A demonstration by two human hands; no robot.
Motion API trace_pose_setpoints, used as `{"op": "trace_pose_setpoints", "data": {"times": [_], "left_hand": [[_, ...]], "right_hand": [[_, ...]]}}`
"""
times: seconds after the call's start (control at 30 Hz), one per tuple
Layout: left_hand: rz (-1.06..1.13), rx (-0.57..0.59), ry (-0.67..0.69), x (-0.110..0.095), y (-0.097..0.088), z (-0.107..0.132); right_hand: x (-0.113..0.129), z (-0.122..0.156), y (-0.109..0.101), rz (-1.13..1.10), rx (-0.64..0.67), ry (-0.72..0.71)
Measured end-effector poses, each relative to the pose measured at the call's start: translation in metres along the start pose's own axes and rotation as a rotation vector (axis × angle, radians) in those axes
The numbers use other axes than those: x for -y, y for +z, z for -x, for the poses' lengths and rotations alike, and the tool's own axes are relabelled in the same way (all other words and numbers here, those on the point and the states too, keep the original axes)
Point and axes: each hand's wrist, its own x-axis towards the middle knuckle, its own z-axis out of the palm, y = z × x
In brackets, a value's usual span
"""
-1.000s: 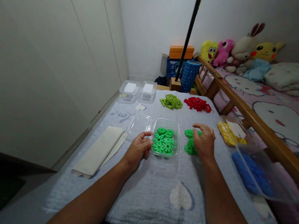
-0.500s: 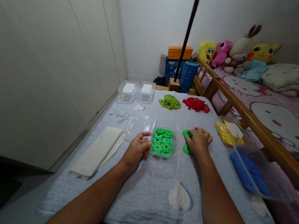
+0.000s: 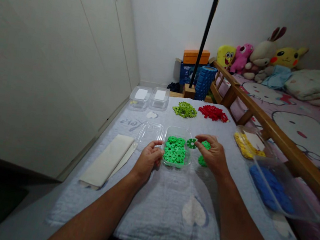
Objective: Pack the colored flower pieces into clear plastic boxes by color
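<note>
A clear plastic container stands in the middle of the table, filled with green notched plastic discs. At its left wall, my left hand is closed on the side, with the index finger along the rim. My right hand pinches one green notched disc between thumb and fingertips, just off the container's right rim. Beneath and beside that hand, more green discs lie on the cloth, partly hidden by the fingers.
A clear lid and a folded cream cloth lie left. Two lidded containers stand behind. Lime and red pieces form piles at the back. Containers of yellow and blue pieces sit right, by the wooden bed rail.
My right hand has lifted a green disc from the cloth and brought it left, up to the container's rim. My left hand stays at the container. The view has shifted slightly.
</note>
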Motion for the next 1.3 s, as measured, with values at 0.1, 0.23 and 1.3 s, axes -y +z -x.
{"op": "trace_pose_setpoints", "data": {"times": [0.1,0.23,1.3], "left_hand": [[0.003,0.003,-0.011,0.000,0.000,0.000],[0.017,0.013,-0.022,0.000,0.000,-0.001],[0.000,0.010,-0.039,0.001,-0.001,-0.001]], "right_hand": [[0.013,0.004,0.006,-0.022,0.149,-0.055],[0.016,0.007,0.012,0.042,0.315,-0.134],[-0.020,0.000,-0.043,-0.028,0.530,0.380]]}}
